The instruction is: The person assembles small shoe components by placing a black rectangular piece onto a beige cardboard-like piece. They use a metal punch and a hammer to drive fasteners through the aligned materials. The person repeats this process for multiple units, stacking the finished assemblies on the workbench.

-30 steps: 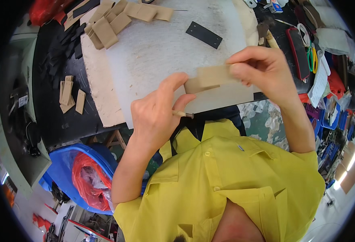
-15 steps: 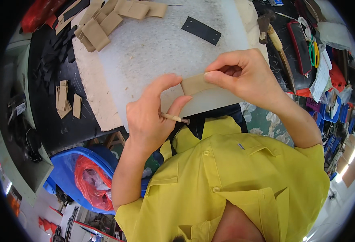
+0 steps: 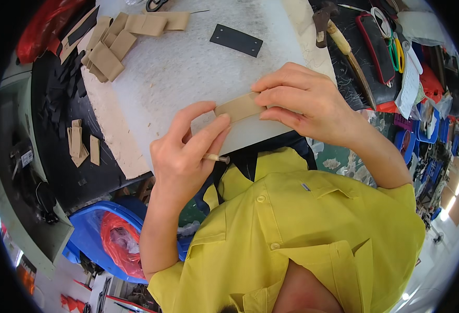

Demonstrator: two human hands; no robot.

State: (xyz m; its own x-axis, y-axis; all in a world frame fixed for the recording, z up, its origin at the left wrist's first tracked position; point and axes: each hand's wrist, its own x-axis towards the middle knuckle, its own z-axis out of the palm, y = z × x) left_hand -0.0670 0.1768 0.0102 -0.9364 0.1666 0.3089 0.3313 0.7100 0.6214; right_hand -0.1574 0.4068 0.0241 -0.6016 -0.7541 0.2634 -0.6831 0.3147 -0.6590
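A tan folded strip [image 3: 239, 108], fabric-like or leather-like, lies between my two hands just above the near edge of a pale work board [image 3: 177, 68]. My left hand [image 3: 182, 151] pinches its left end between thumb and fingers. A thin light-coloured stick tool with a metal end [image 3: 216, 157] is also tucked into that hand's palm; its kind is unclear. At the strip's right end, my right hand [image 3: 310, 104] closes its fingertips on the edge. Beyond the hands, a flat black rectangular plate with small holes at its corners [image 3: 236, 40] rests on the board.
Tan folded strips [image 3: 106, 61] are piled at the far left of the board, with black strips [image 3: 62, 94] and small tan pieces [image 3: 77, 141] beside it. A hammer [image 3: 347, 47] and a red-edged case [image 3: 376, 49] lie right. A blue bin [image 3: 91, 224] stands lower left.
My left fingers have closed in on the strip's left end, with thumb and forefinger no longer spread as wide. My right fingers have shifted and straightened on the other end. The whole view has moved slightly.
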